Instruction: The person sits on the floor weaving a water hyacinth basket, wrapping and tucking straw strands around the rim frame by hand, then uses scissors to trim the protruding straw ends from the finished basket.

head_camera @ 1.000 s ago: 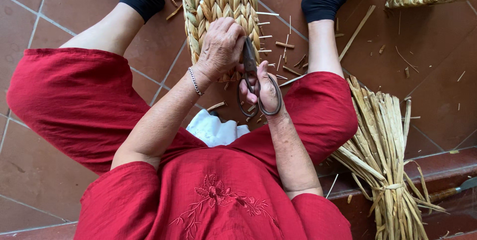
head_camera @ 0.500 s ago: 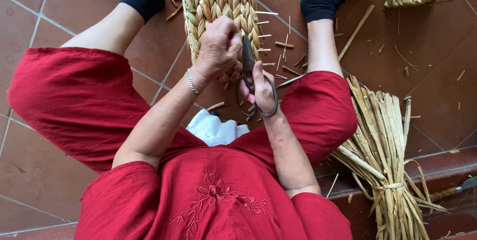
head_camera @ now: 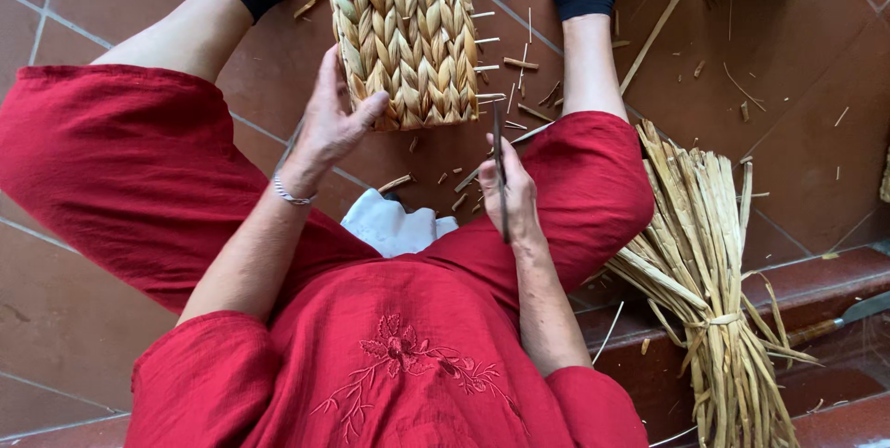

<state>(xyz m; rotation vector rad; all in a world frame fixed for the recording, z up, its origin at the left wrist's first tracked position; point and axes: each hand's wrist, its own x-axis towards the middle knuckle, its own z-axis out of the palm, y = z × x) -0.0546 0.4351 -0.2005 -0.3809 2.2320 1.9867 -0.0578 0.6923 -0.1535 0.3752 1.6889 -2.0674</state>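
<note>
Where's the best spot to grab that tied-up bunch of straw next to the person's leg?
Probably around the bundle of straw at its knotted tie, coming from above. There the stalks are pinched tightest, so they should stay together, while the upper ends fan out loose towards the knee.
</note>
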